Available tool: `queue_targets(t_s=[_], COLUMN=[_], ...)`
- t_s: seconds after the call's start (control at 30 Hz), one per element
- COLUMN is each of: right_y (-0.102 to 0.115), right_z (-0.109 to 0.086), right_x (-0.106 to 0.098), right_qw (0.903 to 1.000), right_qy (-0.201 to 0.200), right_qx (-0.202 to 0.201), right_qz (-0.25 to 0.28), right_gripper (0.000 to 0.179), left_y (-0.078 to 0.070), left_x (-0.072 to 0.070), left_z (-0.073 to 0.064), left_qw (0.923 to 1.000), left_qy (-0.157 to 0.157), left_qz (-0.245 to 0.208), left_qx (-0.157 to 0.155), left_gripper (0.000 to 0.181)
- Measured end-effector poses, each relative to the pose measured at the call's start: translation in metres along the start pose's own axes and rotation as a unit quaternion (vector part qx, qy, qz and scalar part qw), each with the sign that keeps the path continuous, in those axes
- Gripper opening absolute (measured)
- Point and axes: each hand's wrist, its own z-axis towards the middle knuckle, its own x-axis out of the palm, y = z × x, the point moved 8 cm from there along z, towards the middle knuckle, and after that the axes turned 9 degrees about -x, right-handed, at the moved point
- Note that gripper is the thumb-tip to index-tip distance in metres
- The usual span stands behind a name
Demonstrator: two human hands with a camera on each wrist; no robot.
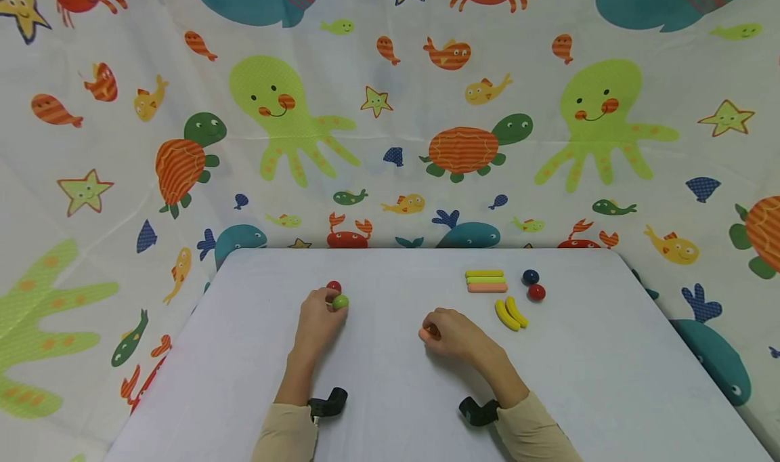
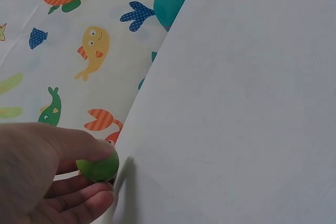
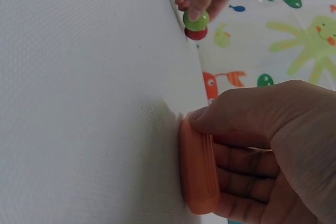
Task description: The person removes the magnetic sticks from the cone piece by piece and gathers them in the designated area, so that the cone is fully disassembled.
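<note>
My left hand point(image 1: 319, 320) pinches a small green ball point(image 2: 98, 165) between thumb and fingers. Right behind it, at the far side of the table, lies a red ball point(image 1: 334, 286), partly covered by the hand in the head view. Nearer the middle, my right hand point(image 1: 457, 333) grips an orange ribbed bar point(image 3: 198, 166) that looks like a stick of modelling clay. Its thumb presses on one end, and the bar is close to the white tabletop in the right wrist view. In the head view the fingers hide most of this bar.
To the right on the white table point(image 1: 378, 381) lie two yellow bars point(image 1: 485, 276) beside an orange bar point(image 1: 487, 288). Near them are a dark blue ball point(image 1: 531, 277), another red ball point(image 1: 536, 292) and two curved yellow pieces point(image 1: 507, 315). A sea-animal cloth point(image 1: 378, 143) hangs behind.
</note>
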Motion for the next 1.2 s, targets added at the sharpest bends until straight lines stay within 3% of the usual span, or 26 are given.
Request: queue_targets(t_s=[0.37,0.9,1.2], right_y=[0.0,0.001,-0.009], right_z=[-0.004,-0.006,-0.01], right_x=[0.001,0.002,-0.005], right_qw=[1.0,1.0,0.9983], right_qy=[0.006,0.003,-0.031], right_qx=[0.006,0.0,0.046], right_qz=[0.005,0.002,0.019], right_gripper=[0.017,0.017,0.017], left_y=[0.008,0.009,0.011], left_x=[-0.004,-0.002,-0.001], left_z=[-0.003,-0.007,-0.008], left_qw=[0.9995,0.9996,0.9993], left_qy=[-0.004,-0.009,-0.002], left_qz=[0.004,0.011,0.013], left_qx=[-0.032,-0.026,-0.035], left_gripper=[0.037,0.037,0.039])
